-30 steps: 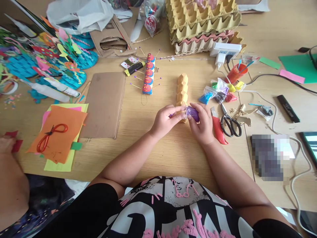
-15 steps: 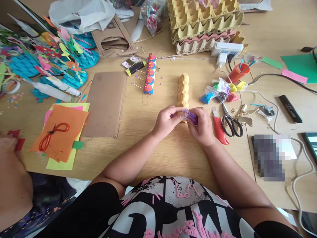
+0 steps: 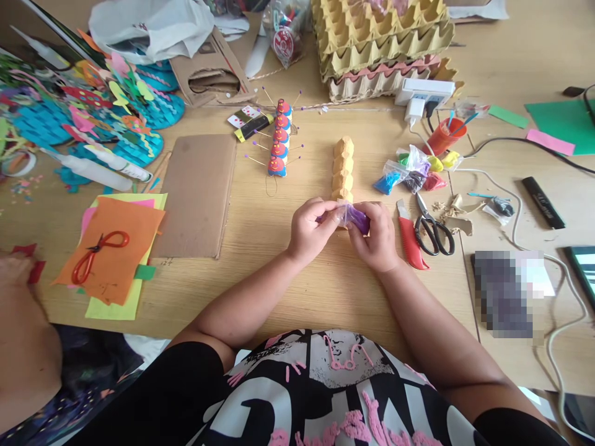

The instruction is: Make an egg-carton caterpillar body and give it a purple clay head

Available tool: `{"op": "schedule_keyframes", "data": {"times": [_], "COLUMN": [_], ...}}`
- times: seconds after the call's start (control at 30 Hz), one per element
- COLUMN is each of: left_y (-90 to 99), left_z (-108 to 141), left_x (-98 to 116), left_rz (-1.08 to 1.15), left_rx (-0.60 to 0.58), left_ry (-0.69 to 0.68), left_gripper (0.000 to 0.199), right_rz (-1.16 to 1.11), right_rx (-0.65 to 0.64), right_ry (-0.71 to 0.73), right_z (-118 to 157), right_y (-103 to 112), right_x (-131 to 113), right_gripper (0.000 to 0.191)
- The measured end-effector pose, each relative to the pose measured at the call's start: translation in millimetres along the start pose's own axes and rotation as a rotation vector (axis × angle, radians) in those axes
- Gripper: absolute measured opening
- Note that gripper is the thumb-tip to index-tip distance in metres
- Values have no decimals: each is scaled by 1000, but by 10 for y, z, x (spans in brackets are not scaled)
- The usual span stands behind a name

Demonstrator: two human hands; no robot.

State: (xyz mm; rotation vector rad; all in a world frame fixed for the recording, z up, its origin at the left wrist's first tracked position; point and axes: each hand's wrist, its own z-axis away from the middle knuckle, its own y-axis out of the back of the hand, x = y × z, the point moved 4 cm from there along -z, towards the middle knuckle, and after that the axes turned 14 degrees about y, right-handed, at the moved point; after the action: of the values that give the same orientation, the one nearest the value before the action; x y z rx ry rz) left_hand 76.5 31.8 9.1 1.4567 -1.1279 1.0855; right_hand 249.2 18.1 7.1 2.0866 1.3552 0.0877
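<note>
At the far left of the tabletop (image 3: 260, 272), a co-worker's hand (image 3: 13, 272) rests beside a red piece (image 3: 37, 271). Next comes a pile of coloured sheets (image 3: 121, 210); the orange-handled snips (image 3: 100, 244) lie on top, a position that probably also weighs the sheets down. A cardboard panel (image 3: 198, 195) lies flat to their right. The red-and-blue figure (image 3: 279, 139), with purple-tipped sticks along both sides, stands apart from the clutter, presumably to protect the sticks.

The left hand (image 3: 311, 232) has its grip clamped on the clear end of the purple packet (image 3: 360, 221), pinched between thumb and fingers. The yellow carton strip (image 3: 343, 167) runs lengthwise ahead of the hands, which hide its near end; contact cannot be determined. The packet is located between both hands, above that end. The right hand (image 3: 376, 238) has its grip clamped around the purple bulk. This two-sided hold likely keeps the soft packet steady and its film taut.

Further right, coloured packets (image 3: 388, 181) are grouped within reach. The red cutter (image 3: 411, 244) and black scissors (image 3: 433, 235) lie with handles toward the person, an orientation that suits quick pick-up.
</note>
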Motion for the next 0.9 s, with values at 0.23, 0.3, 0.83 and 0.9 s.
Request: {"op": "schedule_keyframes", "data": {"times": [0.23, 0.3, 0.83, 0.9], "left_y": [-148, -151, -94, -74], "left_z": [-51, -93, -176, -192], "left_x": [-200, -197, -157, -162], "left_rz": [441, 548, 665, 663], "left_rx": [-136, -171, -314, -300], "left_ry": [377, 468, 676, 669], "left_gripper": [47, 49, 27, 30], "right_rz": [-10, 4, 32, 25], "right_rx": [62, 104, 227, 221], "right_ry": [-133, -161, -220, -213], "right_z": [37, 56, 94, 94], "right_y": [9, 21, 36, 25], "right_x": [88, 122, 131, 131], "right_gripper": [33, 32, 32, 32]}}
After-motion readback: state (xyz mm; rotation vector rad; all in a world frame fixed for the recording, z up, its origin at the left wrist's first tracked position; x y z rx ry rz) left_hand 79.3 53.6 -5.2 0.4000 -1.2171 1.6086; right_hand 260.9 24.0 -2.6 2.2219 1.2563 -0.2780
